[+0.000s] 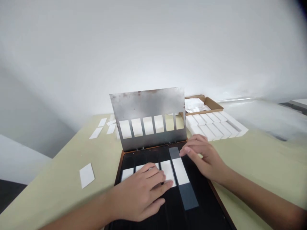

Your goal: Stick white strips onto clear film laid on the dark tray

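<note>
Grey strip [189, 196] with a white card [180, 171] across its middle lies on the black bed [172, 214], between your hands. Long axis runs away from you, near end angled a bit right. Your right hand [203, 156] is nearer: bent fingertips at the strip's far right edge; can't tell if they pinch anything. Your left hand [144, 191] is spread palm down, gripping nothing visible, fingertips apparently on the neighboring card [167, 169], just left of the strip. Hands are apart.

Containers: black bed holds a row of white cards, partly under your left hand. Windowed metal plate [146, 99] stands raised at its far edge. Cardboard tray [213, 103], far right, holds white pieces; white slabs [216, 124] sit in rows in front of it. Loose card [86, 175] lies left on the table [59, 182].
</note>
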A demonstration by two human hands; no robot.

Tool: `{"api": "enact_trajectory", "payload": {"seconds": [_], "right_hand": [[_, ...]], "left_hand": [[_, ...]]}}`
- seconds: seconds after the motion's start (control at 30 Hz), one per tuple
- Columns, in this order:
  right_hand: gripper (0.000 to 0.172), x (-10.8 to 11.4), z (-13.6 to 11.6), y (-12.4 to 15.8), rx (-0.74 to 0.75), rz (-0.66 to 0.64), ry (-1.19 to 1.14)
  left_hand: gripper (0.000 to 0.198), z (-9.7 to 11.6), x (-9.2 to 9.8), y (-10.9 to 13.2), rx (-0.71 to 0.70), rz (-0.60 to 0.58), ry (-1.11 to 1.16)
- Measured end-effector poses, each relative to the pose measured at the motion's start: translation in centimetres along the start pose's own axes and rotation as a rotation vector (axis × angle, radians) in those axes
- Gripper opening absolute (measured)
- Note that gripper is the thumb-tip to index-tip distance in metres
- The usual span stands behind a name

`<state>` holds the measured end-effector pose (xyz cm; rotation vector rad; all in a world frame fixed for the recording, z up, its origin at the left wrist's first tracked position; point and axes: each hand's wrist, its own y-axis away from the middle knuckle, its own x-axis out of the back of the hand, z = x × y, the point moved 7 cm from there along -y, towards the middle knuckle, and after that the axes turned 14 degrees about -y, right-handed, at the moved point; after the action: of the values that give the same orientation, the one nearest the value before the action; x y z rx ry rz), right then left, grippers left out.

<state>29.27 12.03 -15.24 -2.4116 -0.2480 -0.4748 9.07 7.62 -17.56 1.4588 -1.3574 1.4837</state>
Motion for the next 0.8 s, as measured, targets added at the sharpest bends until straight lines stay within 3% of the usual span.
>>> {"api": "enact_trajectory", "payload": {"seconds": [0.2,0.33,0.43,0.63,0.8], "right_hand": [[0.020,-0.7,0.9,2.4,0.058,-0.094,0.059],[0.018,-0.5,1.1,2.7,0.063,-0.178,0.132],[0.018,-1.1,1.4,3.0,0.035,-0.275,0.146],[0.030,-1.4,1.4,3.2,-0.016,-0.371,0.138],[0.066,-1.7,0.8,3.6,-0.024,-0.480,0.165]], "left_hand": [[0.020,-0.1,1.3,-2.5,0.039,0.038,-0.030],[0.022,0.1,1.3,-3.7,0.095,0.176,-0.015],[0.024,0.4,0.6,-4.0,0.055,0.195,-0.058],[0.028,0.2,0.1,-4.0,0.034,0.105,-0.004],[0.027,0.1,-0.1,-3.9,0.068,0.097,0.041]]}}
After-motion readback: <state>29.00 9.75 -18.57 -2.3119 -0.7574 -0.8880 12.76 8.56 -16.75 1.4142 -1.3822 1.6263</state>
